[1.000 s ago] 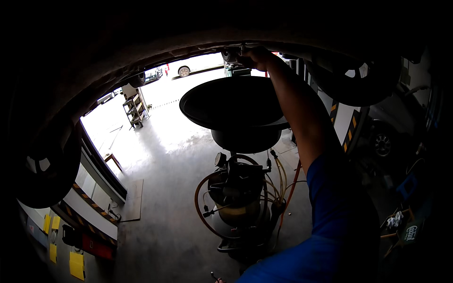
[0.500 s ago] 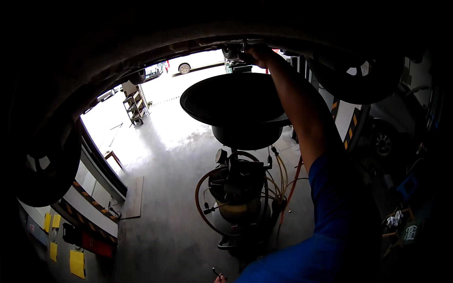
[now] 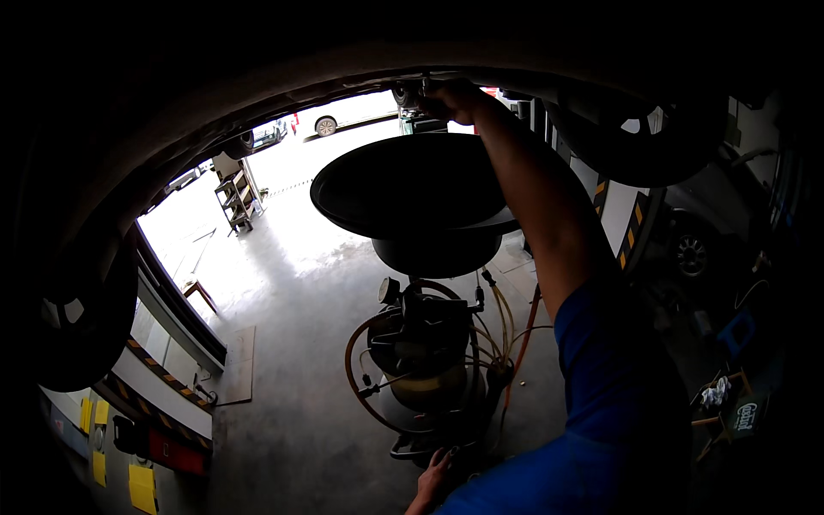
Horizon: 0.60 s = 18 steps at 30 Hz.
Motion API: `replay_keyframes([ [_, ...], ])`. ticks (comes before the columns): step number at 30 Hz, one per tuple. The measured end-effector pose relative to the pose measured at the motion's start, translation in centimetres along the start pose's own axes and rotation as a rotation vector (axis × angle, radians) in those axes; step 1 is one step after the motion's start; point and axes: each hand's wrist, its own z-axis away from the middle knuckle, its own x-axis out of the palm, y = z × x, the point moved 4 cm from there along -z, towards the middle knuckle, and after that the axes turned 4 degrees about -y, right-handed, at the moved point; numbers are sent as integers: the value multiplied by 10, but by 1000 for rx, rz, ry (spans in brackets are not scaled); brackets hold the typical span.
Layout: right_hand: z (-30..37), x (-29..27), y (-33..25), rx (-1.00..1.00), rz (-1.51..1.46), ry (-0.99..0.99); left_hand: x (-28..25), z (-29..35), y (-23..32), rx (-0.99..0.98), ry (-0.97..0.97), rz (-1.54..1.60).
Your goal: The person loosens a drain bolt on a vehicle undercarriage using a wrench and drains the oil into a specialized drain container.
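My right arm, in a blue sleeve, stretches up to the dark underside of a raised car [image 3: 283, 99]. At the car's lower edge, my right hand [image 3: 452, 100] has its fingers closed around something small, lost in shadow. Just beneath hangs the wide black drain pan [image 3: 403, 184] of a wheeled oil drainer [image 3: 421, 343], with a gauge and looped hoses. Low in the middle, my left hand [image 3: 435, 474] is by the drainer's base, fingers curled at a small dark thing I cannot make out.
Dark wheels [image 3: 635, 129] of the raised car hang at both sides. Striped lift posts [image 3: 631, 232] stand left and right. A shelf cart [image 3: 239, 199] and a white vehicle [image 3: 356, 112] are in the bright doorway. A red box [image 3: 176, 451] lies lower left.
My left hand has come up and right into view, beside the drainer's base; before, it held a thin dark tool at the lower edge. The right hand stays up at the car's underside.
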Motion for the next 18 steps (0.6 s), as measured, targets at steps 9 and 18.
replay_keyframes([
  [9, -3, 11, 0, -82, 69, 72, 43, -77, 43, -266, -170, 8],
  [18, -17, -16, 2, -41, -40, -112, 58, -83, 33, -444, -115, -20],
])
